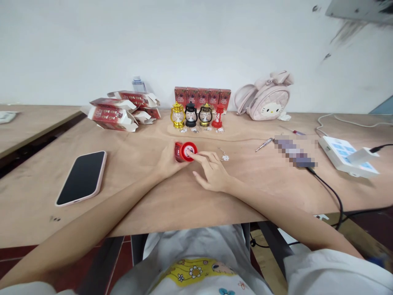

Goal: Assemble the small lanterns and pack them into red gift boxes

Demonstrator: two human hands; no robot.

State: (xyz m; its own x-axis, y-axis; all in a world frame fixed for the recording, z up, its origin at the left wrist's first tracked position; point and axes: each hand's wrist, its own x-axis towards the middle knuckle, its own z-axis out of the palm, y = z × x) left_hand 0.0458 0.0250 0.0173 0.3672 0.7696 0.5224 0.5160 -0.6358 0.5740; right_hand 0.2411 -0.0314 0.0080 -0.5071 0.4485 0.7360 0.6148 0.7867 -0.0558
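My left hand (168, 160) is wrapped round a small red lantern (178, 153), tipped over so its round base faces me. Inside the red rim of the base is a pale disc with dark marks. On that disc rests the index fingertip of my right hand (213, 171), whose other fingers are loosely stretched and thumb apart. Just right of my right fingers lies a small white tag (225, 157) with a thin chain. Behind stand a gold lantern (177, 116), a black lantern (190, 116), a black-and-bronze lantern (205, 116) and another red lantern (217, 117), upright in a row.
Red boxes (202, 96) line the wall; opened cartons (113, 116) pile at left near a bottle (138, 85). A phone (82, 178) lies left. At right are a pink bag (268, 100), a screwdriver (264, 144), a blurred-out device (294, 151) and a power strip (346, 155) with cables.
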